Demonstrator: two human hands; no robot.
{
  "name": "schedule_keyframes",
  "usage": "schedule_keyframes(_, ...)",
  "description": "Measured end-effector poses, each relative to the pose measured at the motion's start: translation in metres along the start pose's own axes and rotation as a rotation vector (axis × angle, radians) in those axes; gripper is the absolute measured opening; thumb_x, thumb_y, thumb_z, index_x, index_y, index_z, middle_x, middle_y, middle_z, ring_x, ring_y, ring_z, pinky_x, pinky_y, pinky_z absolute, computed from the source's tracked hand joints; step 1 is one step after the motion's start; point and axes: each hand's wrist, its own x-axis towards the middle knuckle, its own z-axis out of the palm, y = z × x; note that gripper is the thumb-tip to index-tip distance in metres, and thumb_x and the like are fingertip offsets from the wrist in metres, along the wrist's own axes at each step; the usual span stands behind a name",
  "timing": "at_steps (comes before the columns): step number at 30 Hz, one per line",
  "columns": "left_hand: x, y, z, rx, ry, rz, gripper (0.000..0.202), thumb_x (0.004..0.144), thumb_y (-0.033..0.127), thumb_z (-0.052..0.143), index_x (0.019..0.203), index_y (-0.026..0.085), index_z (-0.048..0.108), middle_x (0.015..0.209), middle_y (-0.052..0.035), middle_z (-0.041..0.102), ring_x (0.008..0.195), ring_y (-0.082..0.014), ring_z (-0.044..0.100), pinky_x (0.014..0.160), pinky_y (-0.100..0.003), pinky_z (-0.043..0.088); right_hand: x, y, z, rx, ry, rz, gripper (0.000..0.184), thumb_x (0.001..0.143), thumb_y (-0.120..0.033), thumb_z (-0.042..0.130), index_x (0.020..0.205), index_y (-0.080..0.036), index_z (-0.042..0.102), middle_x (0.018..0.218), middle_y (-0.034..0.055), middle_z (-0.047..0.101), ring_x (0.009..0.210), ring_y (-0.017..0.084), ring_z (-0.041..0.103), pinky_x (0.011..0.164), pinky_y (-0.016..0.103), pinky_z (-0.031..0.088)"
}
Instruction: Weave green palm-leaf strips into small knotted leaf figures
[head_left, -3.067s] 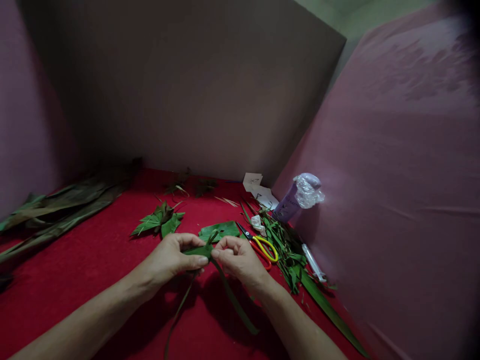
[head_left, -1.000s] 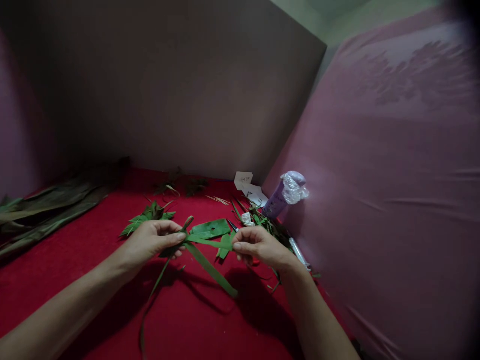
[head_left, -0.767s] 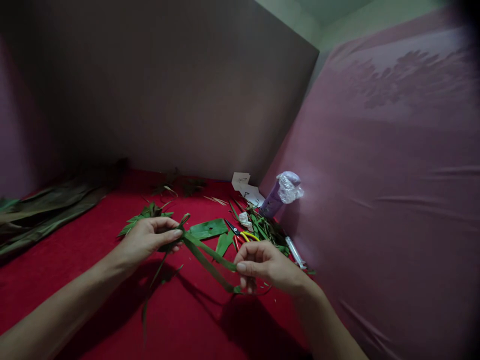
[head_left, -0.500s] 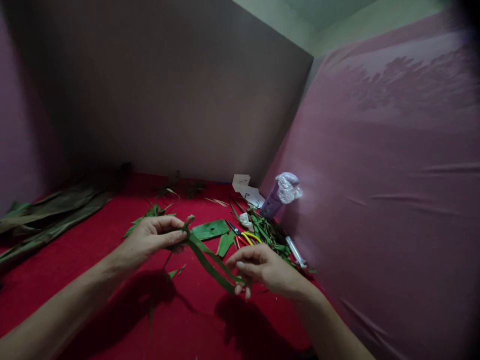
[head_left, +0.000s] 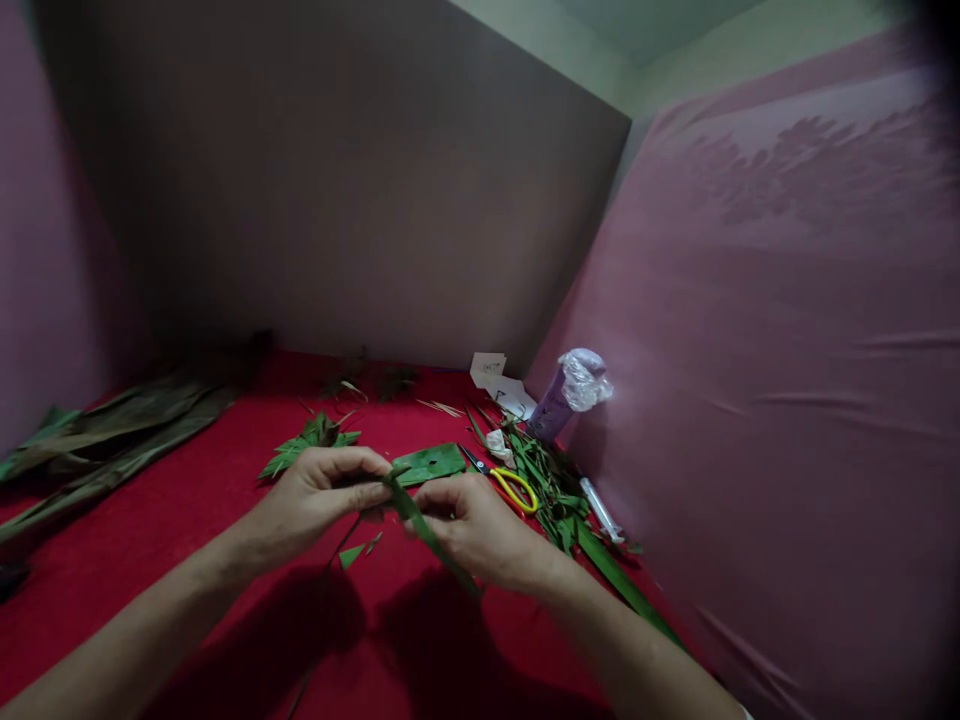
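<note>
My left hand [head_left: 322, 500] pinches one end of a green leaf strip [head_left: 427, 538] between thumb and fingertips. A thin dark stem [head_left: 319, 575] hangs below that hand. My right hand [head_left: 476, 520] is close beside it, its curled fingers closed on the same strip, which runs down past them to a loose end. The fingertips hide part of the strip, so I cannot tell how it is folded. Just beyond the hands lies a cut piece of leaf [head_left: 435, 463]. Scissors with yellow and red handles [head_left: 514, 488] rest to the right of it.
A heap of leaf scraps [head_left: 551, 480] lies at right, with a clear tube [head_left: 601, 510] and a purple container [head_left: 562, 400] topped with plastic. Thin sticks [head_left: 440, 408] and papers [head_left: 510, 393] are at the back. Large leaves [head_left: 135, 425] spread at left on red cloth [head_left: 97, 600].
My right hand has moved left and up along the strip, close to my left hand. The strip, looped between the hands before, now hangs past my right fingers.
</note>
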Motion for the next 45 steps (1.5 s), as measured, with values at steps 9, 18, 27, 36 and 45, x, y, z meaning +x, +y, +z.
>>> schedule_keyframes(9, -0.005, 0.006, 0.01, 0.125, 0.068, 0.071, 0.008, 0.071, 0.018, 0.065, 0.072, 0.022, 0.072, 0.07, -0.0005, 0.07, 0.066, -0.016, 0.063, 0.062, -0.025, 0.051, 0.008, 0.006, -0.001, -0.476, 0.498, -0.377, 0.021, 0.087, -0.014, 0.048, 0.095, -0.02, 0.067, 0.093, 0.0061, 0.068, 0.079, 0.014, 0.062, 0.07, 0.026, 0.046)
schedule_keyframes(18, -0.016, 0.003, 0.016, 0.789, 0.076, 0.77, 0.031, 0.085, 0.012, 0.05, 0.106, 0.03, 0.063, 0.088, -0.0026, 0.073, 0.079, -0.0162, 0.065, 0.072, -0.026, 0.051, 0.005, 0.011, -0.001, -0.233, 0.568, -0.569, 0.03, 0.082, -0.004, 0.045, 0.105, -0.016, 0.06, 0.096, 0.0111, 0.067, 0.085, 0.016, 0.063, 0.069, 0.028, 0.054)
schedule_keyframes(27, -0.037, 0.01, 0.027, 1.179, 0.172, 0.917, 0.035, 0.086, 0.009, 0.039, 0.104, 0.025, 0.065, 0.101, -0.0019, 0.072, 0.104, -0.0166, 0.061, 0.098, -0.029, 0.042, -0.014, -0.009, -0.02, -0.091, 0.393, -0.528, 0.039, 0.077, 0.0, 0.046, 0.113, -0.013, 0.053, 0.098, 0.0111, 0.062, 0.091, 0.018, 0.059, 0.075, 0.031, 0.052)
schedule_keyframes(36, -0.038, 0.005, 0.027, 1.098, 0.173, 0.847, 0.033, 0.085, 0.011, 0.043, 0.105, 0.025, 0.065, 0.112, -0.0014, 0.068, 0.1, -0.0165, 0.063, 0.101, -0.027, 0.04, -0.019, -0.02, -0.019, -0.176, 0.442, -0.602, 0.021, 0.077, -0.006, 0.053, 0.095, -0.016, 0.061, 0.074, 0.0053, 0.066, 0.062, 0.014, 0.06, 0.055, 0.024, 0.049)
schedule_keyframes(45, -0.041, 0.006, 0.036, 1.119, 0.264, 0.894, 0.031, 0.083, 0.01, 0.047, 0.103, 0.026, 0.065, 0.107, -0.0005, 0.07, 0.101, -0.0167, 0.063, 0.1, -0.028, 0.041, -0.025, -0.031, -0.017, -0.16, 0.503, -0.711, 0.023, 0.084, -0.011, 0.053, 0.103, -0.022, 0.06, 0.073, 0.0013, 0.071, 0.064, 0.013, 0.065, 0.056, 0.02, 0.053)
